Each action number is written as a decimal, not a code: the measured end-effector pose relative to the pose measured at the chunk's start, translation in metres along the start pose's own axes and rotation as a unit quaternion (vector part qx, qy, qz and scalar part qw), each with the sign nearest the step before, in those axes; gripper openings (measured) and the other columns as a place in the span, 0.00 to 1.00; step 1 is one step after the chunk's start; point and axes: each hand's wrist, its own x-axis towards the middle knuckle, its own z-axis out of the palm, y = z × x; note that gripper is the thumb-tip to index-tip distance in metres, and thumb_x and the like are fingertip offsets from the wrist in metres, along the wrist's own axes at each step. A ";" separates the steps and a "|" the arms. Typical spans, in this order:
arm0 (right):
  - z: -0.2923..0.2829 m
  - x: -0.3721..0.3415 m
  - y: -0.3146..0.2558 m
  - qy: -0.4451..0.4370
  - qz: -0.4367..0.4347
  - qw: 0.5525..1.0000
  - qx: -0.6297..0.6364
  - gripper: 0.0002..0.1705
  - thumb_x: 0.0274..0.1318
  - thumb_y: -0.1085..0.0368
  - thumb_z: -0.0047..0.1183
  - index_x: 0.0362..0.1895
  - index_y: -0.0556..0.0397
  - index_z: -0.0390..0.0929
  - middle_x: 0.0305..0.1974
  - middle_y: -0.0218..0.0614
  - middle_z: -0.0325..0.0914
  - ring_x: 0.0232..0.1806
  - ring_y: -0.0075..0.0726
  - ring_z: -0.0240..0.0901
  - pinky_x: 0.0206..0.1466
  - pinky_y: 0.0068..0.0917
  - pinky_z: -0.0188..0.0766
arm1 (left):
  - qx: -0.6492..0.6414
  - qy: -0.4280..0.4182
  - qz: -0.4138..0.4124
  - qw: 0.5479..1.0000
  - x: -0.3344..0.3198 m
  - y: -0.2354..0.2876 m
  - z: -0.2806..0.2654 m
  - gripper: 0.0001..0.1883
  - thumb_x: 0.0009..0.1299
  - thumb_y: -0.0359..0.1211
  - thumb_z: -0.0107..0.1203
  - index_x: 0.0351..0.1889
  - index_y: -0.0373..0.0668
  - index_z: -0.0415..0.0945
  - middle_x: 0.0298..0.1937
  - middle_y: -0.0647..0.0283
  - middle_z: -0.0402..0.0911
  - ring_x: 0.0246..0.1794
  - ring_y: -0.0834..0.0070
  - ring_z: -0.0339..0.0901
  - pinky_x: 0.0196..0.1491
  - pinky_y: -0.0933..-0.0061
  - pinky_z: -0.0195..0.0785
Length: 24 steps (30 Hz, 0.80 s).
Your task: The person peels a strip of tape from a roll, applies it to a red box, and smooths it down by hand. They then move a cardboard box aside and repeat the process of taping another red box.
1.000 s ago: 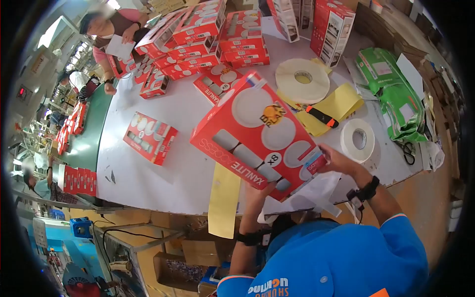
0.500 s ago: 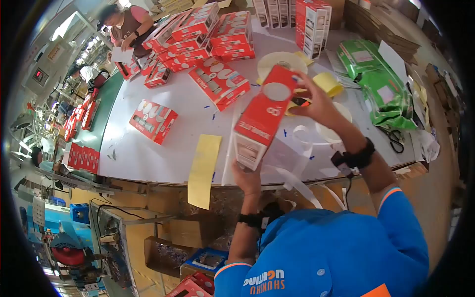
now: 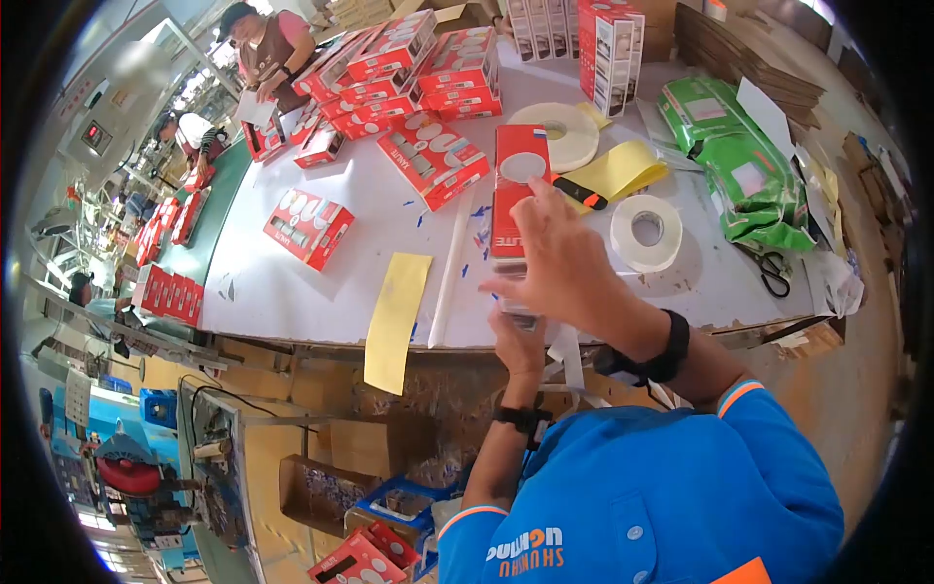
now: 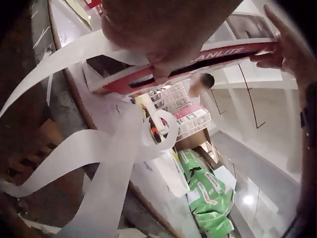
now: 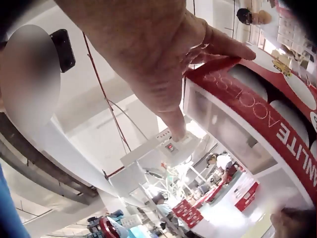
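A red light box [image 3: 511, 209] marked XANLITE is held over the near part of the table, its narrow side facing up in the head view. My left hand [image 3: 519, 346] grips its near end; in the left wrist view the fingers of that hand [image 4: 148, 29] curl round the box [image 4: 218, 54]. My right hand [image 3: 569, 263] reaches over the box with spread, mostly straight fingers. The right wrist view has that hand [image 5: 148, 59] at the box's [image 5: 237, 94] end, one finger along the top edge and the thumb pointing away from it.
A utility knife [image 3: 581, 192] and tape rolls [image 3: 646, 234] lie right of the box. Further right are green bags [image 3: 739, 161] and scissors [image 3: 772, 273]. Red boxes [image 3: 404, 49] are stacked at the back. Yellow paper [image 3: 397, 321] overhangs the front edge. Another person [image 3: 268, 49] works far left.
The box has turned from its broad face to its narrow side, now pointing straight away from me. My right hand has come from its far right corner back over its near part.
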 end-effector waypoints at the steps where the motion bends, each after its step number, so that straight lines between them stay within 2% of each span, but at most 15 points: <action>1: -0.001 0.004 0.003 -0.001 0.004 1.000 0.003 0.38 0.37 0.55 0.63 0.50 0.60 0.61 0.54 0.63 0.60 0.56 0.65 0.62 0.56 0.44 0.65 | 0.027 -0.041 0.008 0.999 -0.002 0.004 -0.009 0.35 0.52 0.43 0.66 0.55 0.44 0.62 0.48 0.55 0.72 0.42 0.51 0.74 0.40 0.55 0.69; 3: -0.009 0.007 0.015 -0.007 0.019 1.000 0.007 0.36 0.34 0.59 0.62 0.49 0.61 0.62 0.53 0.59 0.63 0.55 0.62 0.64 0.56 0.43 0.65 | 0.021 -0.136 0.105 0.985 0.003 -0.003 -0.030 0.34 0.53 0.40 0.66 0.56 0.43 0.62 0.48 0.56 0.73 0.44 0.56 0.74 0.42 0.60 0.69; 4: -0.014 0.009 0.024 -0.015 -0.002 0.999 0.034 0.36 0.33 0.60 0.61 0.50 0.59 0.62 0.54 0.57 0.63 0.55 0.60 0.63 0.57 0.43 0.64 | 0.016 -0.185 0.150 0.971 0.008 -0.005 -0.039 0.34 0.53 0.39 0.67 0.56 0.43 0.63 0.47 0.57 0.73 0.45 0.59 0.74 0.43 0.62 0.69; 5: -0.020 0.012 0.035 -0.026 -0.026 0.997 0.061 0.36 0.33 0.62 0.60 0.51 0.58 0.63 0.55 0.55 0.63 0.56 0.58 0.63 0.57 0.43 0.63 | -0.001 -0.163 0.154 0.974 0.012 -0.004 -0.045 0.29 0.53 0.39 0.66 0.53 0.45 0.67 0.42 0.59 0.75 0.37 0.58 0.76 0.35 0.64 0.70; 8: -0.033 0.019 0.066 -0.050 -0.046 0.991 0.111 0.36 0.32 0.66 0.57 0.53 0.55 0.64 0.56 0.48 0.64 0.58 0.51 0.62 0.61 0.39 0.59 | -0.024 -0.247 0.107 0.963 0.028 -0.011 -0.053 0.25 0.53 0.38 0.66 0.48 0.44 0.71 0.34 0.61 0.77 0.33 0.61 0.76 0.33 0.65 0.68; 9: -0.034 0.021 0.077 -0.060 -0.045 0.990 0.117 0.36 0.32 0.66 0.57 0.53 0.55 0.65 0.56 0.47 0.64 0.59 0.50 0.62 0.62 0.38 0.58 | -0.045 -0.236 0.123 0.963 0.031 -0.008 -0.051 0.21 0.53 0.36 0.65 0.44 0.44 0.73 0.27 0.62 0.77 0.29 0.63 0.75 0.32 0.65 0.67; 11: -0.034 0.023 0.088 -0.072 -0.026 0.987 0.141 0.35 0.32 0.66 0.56 0.53 0.54 0.66 0.58 0.44 0.64 0.60 0.47 0.59 0.64 0.35 0.55 | -0.062 -0.267 0.119 0.954 0.033 -0.010 -0.042 0.20 0.54 0.34 0.65 0.44 0.44 0.73 0.26 0.62 0.77 0.29 0.62 0.75 0.32 0.65 0.67; 13: -0.036 0.027 0.096 -0.072 -0.039 0.989 0.124 0.35 0.33 0.65 0.56 0.54 0.54 0.67 0.57 0.45 0.64 0.60 0.48 0.61 0.63 0.36 0.57 | -0.080 -0.297 0.123 0.943 0.032 -0.019 -0.033 0.18 0.55 0.33 0.64 0.43 0.44 0.73 0.25 0.61 0.77 0.28 0.61 0.75 0.32 0.64 0.67; 16: -0.038 0.031 0.097 -0.082 -0.033 0.992 0.092 0.34 0.34 0.64 0.56 0.55 0.53 0.68 0.57 0.45 0.64 0.59 0.48 0.62 0.63 0.36 0.58 | -0.079 -0.358 0.076 0.927 0.028 -0.024 -0.032 0.16 0.56 0.33 0.62 0.42 0.44 0.74 0.25 0.60 0.77 0.28 0.60 0.76 0.31 0.63 0.67; 22: -0.038 0.036 0.087 -0.084 0.017 0.993 0.083 0.32 0.37 0.65 0.56 0.54 0.52 0.70 0.57 0.47 0.66 0.58 0.49 0.63 0.62 0.35 0.59 | -0.120 -0.375 0.047 0.918 0.035 -0.034 -0.035 0.14 0.56 0.31 0.61 0.41 0.42 0.75 0.22 0.59 0.78 0.23 0.69 0.77 0.28 0.70 0.68; 24: -0.034 0.038 0.084 -0.069 0.017 0.994 0.089 0.32 0.37 0.65 0.56 0.54 0.53 0.71 0.56 0.47 0.66 0.57 0.49 0.64 0.61 0.35 0.60 | -0.127 -0.416 0.049 0.899 0.041 -0.034 -0.041 0.14 0.57 0.31 0.61 0.41 0.43 0.75 0.21 0.60 0.78 0.22 0.72 0.77 0.27 0.72 0.68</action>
